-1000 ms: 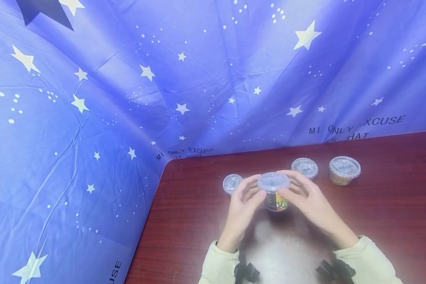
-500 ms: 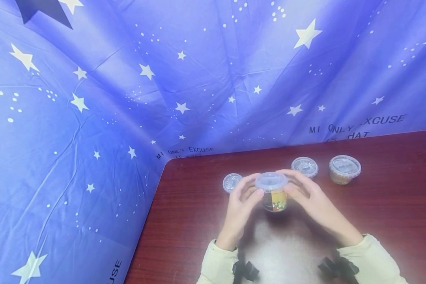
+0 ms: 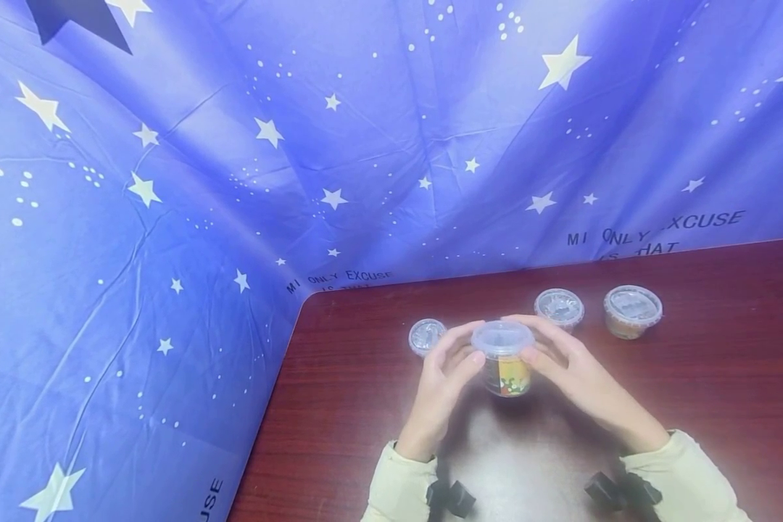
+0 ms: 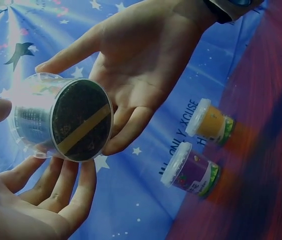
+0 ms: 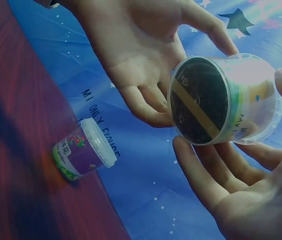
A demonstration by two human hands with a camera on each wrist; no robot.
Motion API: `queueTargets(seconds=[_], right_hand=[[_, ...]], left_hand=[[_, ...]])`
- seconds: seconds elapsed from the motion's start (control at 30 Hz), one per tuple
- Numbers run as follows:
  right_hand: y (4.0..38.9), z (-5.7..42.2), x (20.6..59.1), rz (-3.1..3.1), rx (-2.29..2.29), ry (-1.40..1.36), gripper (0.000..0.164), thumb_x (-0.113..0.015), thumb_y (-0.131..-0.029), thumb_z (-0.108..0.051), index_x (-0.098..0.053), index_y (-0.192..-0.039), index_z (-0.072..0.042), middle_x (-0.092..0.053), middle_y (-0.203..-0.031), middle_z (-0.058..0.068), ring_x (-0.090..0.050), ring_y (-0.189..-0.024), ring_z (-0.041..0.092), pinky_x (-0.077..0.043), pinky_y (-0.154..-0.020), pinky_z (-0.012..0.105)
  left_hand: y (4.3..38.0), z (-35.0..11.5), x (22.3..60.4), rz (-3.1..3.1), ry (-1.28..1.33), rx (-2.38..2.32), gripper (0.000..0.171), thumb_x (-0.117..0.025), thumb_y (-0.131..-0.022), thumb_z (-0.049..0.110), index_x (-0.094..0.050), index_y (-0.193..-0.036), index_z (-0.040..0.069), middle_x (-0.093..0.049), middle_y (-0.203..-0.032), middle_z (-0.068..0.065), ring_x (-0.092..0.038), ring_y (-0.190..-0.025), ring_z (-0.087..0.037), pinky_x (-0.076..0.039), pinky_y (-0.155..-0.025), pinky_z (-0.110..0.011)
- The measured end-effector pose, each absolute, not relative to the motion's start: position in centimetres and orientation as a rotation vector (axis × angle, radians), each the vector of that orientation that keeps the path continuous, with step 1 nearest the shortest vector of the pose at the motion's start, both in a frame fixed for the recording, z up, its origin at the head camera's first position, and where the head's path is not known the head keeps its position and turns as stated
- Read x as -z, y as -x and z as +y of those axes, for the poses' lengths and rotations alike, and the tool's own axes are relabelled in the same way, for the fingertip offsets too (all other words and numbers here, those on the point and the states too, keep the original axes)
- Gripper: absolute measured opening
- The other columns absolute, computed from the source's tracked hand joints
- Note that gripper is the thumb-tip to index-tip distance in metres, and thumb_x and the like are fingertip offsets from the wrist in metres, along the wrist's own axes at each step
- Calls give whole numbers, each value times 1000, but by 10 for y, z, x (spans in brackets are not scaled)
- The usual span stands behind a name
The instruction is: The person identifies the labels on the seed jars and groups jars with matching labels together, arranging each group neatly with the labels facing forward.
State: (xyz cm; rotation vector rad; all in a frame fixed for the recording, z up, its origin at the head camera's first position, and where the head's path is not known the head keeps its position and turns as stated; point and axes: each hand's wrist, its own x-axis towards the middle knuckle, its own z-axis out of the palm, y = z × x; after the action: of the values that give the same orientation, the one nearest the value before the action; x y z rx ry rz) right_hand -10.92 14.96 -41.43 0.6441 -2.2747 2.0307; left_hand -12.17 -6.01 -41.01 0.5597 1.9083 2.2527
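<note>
A clear plastic cup (image 3: 510, 375) with a translucent lid and a dark and yellow label stands upright between my two hands, held above the table. From the left, my left hand (image 3: 445, 380) grips it with thumb and fingers around its side. My right hand (image 3: 577, 377) holds the opposite side in the same way, near the rim. Both wrist views show the dark underside of the cup (image 4: 82, 120), crossed by a yellowish strip. In the right wrist view, lettering shows on the side of the cup (image 5: 240, 112).
A small lidded cup (image 3: 427, 336) stands on the dark red table (image 3: 339, 406) beyond my left hand. Two more lidded cups, one nearer (image 3: 559, 307) and one farther right (image 3: 633, 312), stand behind my right hand. A blue star-patterned cloth (image 3: 378, 159) hangs along the back and left.
The cup has turned a little between my hands, bringing more of the label's yellow part to the front. It has also come slightly lower in the head view. The other cups stay put.
</note>
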Motion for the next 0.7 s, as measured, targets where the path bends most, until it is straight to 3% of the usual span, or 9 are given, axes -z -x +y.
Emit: queueTargets(seconds=[0.13,0.33,0.5,0.7], right_hand=[[109,148,413,-2257,-2024,-609,43,-49,-103,-9,-44,-146,-9,-58,-140,0,-56,-124,3,-46,-100,15],[109,143,411,-2258,-1958,-476,44,-57,-100,-10,-47,-143,-7,-60,-134,0,-56,-120,-2,-47,-97,14],[108,141,410,-2281,-1918,-388,46,-61,-99,-14,-49,-142,-12,-61,-131,-2,-58,-116,-2,-50,-94,15],[108,139,412,-2303,-1856,-373,46,-64,-97,-13,-50,-141,-12,-62,-128,-5,-61,-109,-1,-54,-88,20]], left_hand=[[121,-59,410,1899,-536,-2259,44,-60,-95,12,-54,-138,6,-58,-135,-18,-59,-123,-18,-49,-105,-35],[119,-55,409,1950,-437,-2333,40,-62,-96,11,-57,-135,4,-62,-129,-18,-64,-112,-18,-56,-94,-35],[116,-52,406,2016,-418,-2324,40,-67,-93,12,-60,-133,9,-64,-128,-13,-61,-117,-28,-54,-98,-34],[116,-49,408,2051,-389,-2339,41,-70,-90,12,-61,-130,9,-66,-125,-12,-62,-117,-30,-52,-100,-33]])
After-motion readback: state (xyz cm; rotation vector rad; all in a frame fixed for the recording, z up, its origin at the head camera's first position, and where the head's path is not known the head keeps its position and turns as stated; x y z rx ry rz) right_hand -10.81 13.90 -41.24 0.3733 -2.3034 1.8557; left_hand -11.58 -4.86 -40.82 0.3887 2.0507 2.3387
